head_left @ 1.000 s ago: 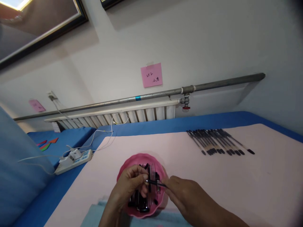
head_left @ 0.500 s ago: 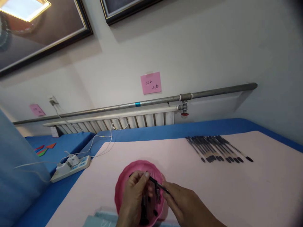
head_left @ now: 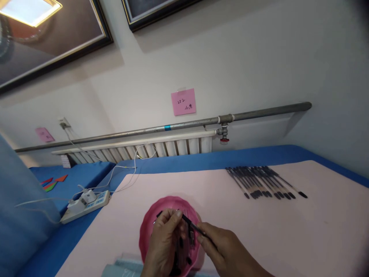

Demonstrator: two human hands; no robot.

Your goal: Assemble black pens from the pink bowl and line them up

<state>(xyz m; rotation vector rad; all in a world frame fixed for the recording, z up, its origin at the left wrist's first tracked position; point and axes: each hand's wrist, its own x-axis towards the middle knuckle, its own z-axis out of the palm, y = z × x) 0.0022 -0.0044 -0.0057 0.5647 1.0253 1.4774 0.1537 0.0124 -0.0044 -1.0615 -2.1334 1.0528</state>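
Note:
My left hand (head_left: pixel 163 246) and my right hand (head_left: pixel 227 252) meet over a pink bowl (head_left: pixel 150 219) at the bottom centre. Between them they pinch a thin black pen (head_left: pixel 192 225), the left fingers at its upper end and the right fingers at its lower end. Dark pen parts (head_left: pixel 188 238) lie in the bowl, partly hidden by my left hand. A row of several assembled black pens (head_left: pixel 263 181) lies side by side on the pink mat (head_left: pixel 288 231) to the right.
A white power strip (head_left: pixel 85 202) with plugs and cables sits on the blue cover at left. A radiator (head_left: pixel 161 148) and a metal pipe (head_left: pixel 259 109) run along the wall, with a pink note (head_left: pixel 183 102) above. Coloured flat pieces (head_left: pixel 53 182) lie far left.
The view tipped upward after the first frame, so hands and bowl sit lower in the picture. My hands stay together on the pen; the left hand shifted slightly right over the bowl.

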